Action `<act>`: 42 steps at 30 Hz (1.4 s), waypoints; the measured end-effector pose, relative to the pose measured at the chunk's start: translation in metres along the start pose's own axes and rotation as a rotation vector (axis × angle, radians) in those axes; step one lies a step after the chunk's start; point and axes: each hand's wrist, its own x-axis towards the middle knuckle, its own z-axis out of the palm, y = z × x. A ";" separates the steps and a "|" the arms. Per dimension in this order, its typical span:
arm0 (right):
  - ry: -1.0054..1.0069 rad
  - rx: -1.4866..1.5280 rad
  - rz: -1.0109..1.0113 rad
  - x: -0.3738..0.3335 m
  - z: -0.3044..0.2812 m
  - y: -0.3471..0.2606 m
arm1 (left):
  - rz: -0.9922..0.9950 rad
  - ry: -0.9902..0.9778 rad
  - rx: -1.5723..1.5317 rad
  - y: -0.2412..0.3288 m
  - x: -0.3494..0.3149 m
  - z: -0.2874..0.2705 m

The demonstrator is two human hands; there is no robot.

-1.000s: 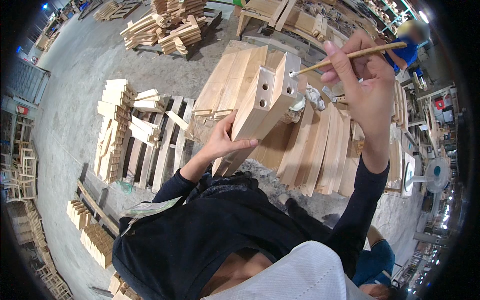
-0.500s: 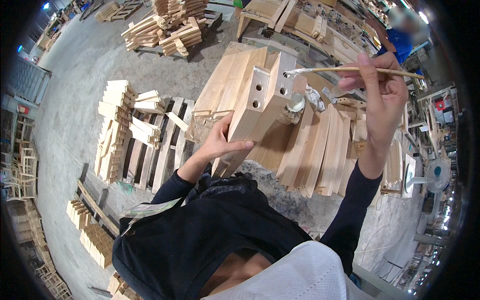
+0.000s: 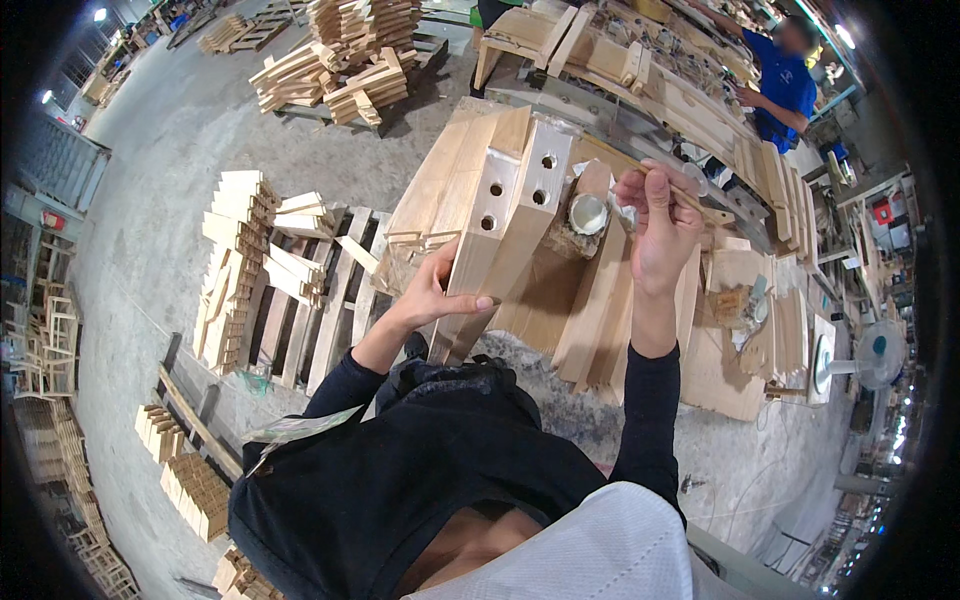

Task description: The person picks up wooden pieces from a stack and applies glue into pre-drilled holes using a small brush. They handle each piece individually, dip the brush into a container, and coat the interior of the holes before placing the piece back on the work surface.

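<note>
Two pale wooden bars (image 3: 509,235) stand side by side and tilted in front of me, their end faces up, each with two round drilled holes. White smears show on those ends. My left hand (image 3: 430,295) grips the bars from the left, thumb across the near face. My right hand (image 3: 662,230) pinches a thin wooden stick (image 3: 625,158), held to the right of the bar ends and apart from them; its tip is hard to make out. Below the stick sits a small round pot (image 3: 588,214) of white paste, its rim crusted.
Long boards (image 3: 595,320) lie in a row right of the bars. A pallet (image 3: 335,300) with wood stacks stands left on the floor, another wood pile (image 3: 345,70) farther off. A co-worker in blue (image 3: 785,85) is at the far bench. A fan (image 3: 880,355) stands right.
My right hand has moved left and down with the stick, whose white-coated tip was at a hole in the right bar. The left hand still holds the bars, now slightly lower in view.
</note>
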 end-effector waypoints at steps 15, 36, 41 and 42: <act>-0.296 -0.073 -0.002 0.016 -0.028 0.010 | -0.032 0.148 -0.189 -0.019 0.009 -0.011; -0.109 -0.696 0.260 -0.063 0.039 0.069 | -0.006 0.146 -0.563 0.045 0.177 -0.052; 0.014 -0.491 0.261 0.008 -0.004 0.117 | 0.137 0.177 -0.268 0.045 0.176 -0.051; 0.070 -0.469 0.260 0.033 -0.013 0.131 | 0.136 0.172 -0.292 0.042 0.171 -0.058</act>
